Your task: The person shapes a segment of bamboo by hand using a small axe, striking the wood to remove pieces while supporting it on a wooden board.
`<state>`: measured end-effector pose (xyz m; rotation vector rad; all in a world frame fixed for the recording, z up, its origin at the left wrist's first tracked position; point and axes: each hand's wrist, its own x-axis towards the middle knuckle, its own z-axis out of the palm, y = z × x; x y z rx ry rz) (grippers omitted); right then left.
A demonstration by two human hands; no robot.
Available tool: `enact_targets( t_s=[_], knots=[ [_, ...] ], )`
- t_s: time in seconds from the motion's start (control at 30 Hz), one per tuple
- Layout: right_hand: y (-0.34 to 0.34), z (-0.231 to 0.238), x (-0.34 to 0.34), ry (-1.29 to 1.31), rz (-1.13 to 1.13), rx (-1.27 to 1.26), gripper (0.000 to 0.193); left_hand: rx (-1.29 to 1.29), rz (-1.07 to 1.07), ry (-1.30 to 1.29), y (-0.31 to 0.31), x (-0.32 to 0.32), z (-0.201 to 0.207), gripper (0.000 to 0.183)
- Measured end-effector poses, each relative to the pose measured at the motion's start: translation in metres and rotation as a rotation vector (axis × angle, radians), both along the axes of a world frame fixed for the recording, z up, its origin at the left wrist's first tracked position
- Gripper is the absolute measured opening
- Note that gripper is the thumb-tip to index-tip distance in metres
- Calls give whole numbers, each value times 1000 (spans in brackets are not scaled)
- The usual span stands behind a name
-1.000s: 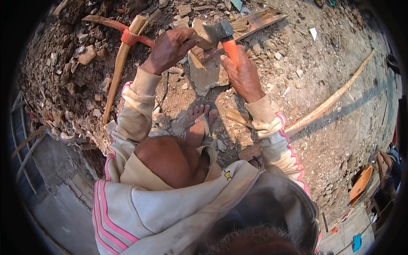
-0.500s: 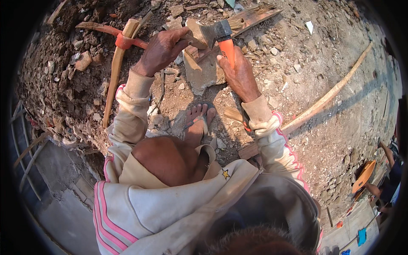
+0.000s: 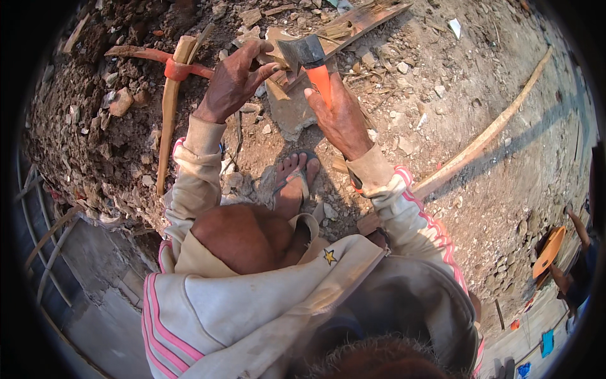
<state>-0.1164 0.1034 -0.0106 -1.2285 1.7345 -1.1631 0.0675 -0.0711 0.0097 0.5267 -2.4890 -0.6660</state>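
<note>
My right hand point(image 3: 344, 120) grips an axe just below its head. The axe point(image 3: 308, 52) has a dark steel head, and its orange handle runs back under my right forearm. Its blade points left, beside a short piece of wood point(image 3: 271, 58) that my left hand point(image 3: 232, 82) pinches between thumb and fingers. The fingers partly hide this piece. Under the blade, split wood point(image 3: 278, 88) lies on a flat, rough slab point(image 3: 291, 117). My foot in a flip-flop point(image 3: 293, 183) stands just behind the slab.
A pickaxe point(image 3: 178, 69) with a red head and wooden handle lies left of my left hand. A weathered plank point(image 3: 372, 25) rests beyond the slab. A long pole point(image 3: 486, 151) slants across the right. Rubble point(image 3: 95, 126) covers the left. Another person point(image 3: 577, 278) is at the far right edge.
My right hand and the axe have shifted a little to the left. My left hand has drawn slightly left too, its fingers farther from the blade's edge. The view has moved slightly.
</note>
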Motion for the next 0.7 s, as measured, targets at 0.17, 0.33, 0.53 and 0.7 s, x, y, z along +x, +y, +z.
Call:
enact_targets(
  t_s=[0.17,0.33,0.53,0.7],
  knots=[
    [-1,10,-4,19,30,29,33,146,165,-92,11,4,4,38],
    [-3,24,-9,64,69,10,31,36,216,-10,16,-1,-3,38],
    [-16,53,-6,119,-31,-348,42,23,260,-61,14,0,-8,33],
    [-10,8,-10,255,117,-15,36,-224,188,-77,14,0,-17,32]
  ],
)
